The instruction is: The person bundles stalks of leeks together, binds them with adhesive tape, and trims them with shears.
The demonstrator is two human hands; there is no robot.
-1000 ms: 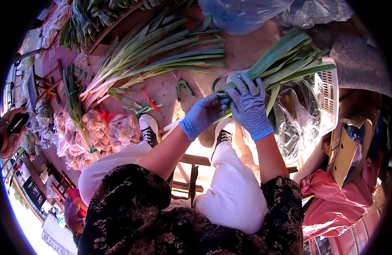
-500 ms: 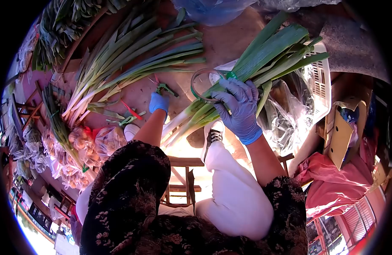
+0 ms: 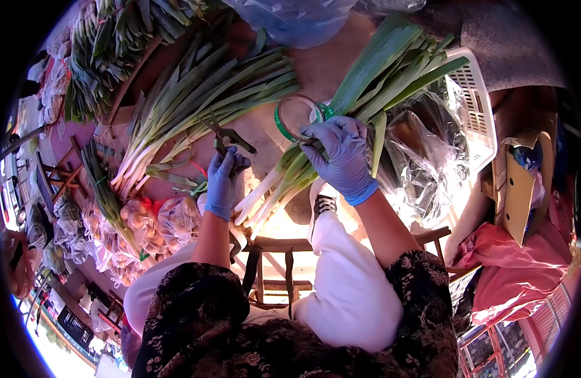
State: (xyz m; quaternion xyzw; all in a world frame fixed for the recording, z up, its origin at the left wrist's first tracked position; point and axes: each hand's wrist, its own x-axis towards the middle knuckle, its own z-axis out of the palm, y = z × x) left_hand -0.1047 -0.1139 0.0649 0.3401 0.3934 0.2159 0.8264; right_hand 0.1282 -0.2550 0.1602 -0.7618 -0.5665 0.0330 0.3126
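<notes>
My left hand [image 3: 224, 183], in a blue glove, is closed on small green-handled scissors [image 3: 230, 137], raised off the ground. In my gloved right hand [image 3: 343, 154] is the roll of green tape [image 3: 297, 120], pinched at its lower edge beside a bundle of leeks [image 3: 366, 82]. Green tape runs from the roll onto the bundle. The bundle's white ends point down and left, its leaves up and right. Further left a loose pile of leeks [image 3: 189, 107] lies on the ground.
A white crate [image 3: 483, 120] with clear plastic [image 3: 423, 170] stands at the right, near an open cardboard box [image 3: 518, 189] and red cloth [image 3: 520, 277]. Bagged onions [image 3: 139, 227] sit at the left. A blue plastic bag [image 3: 297, 22] is at the top.
My left hand left the bundle, reached to the ground and took hold of the scissors. It has now lifted them toward my right hand, which has stayed at the bundle with the tape roll.
</notes>
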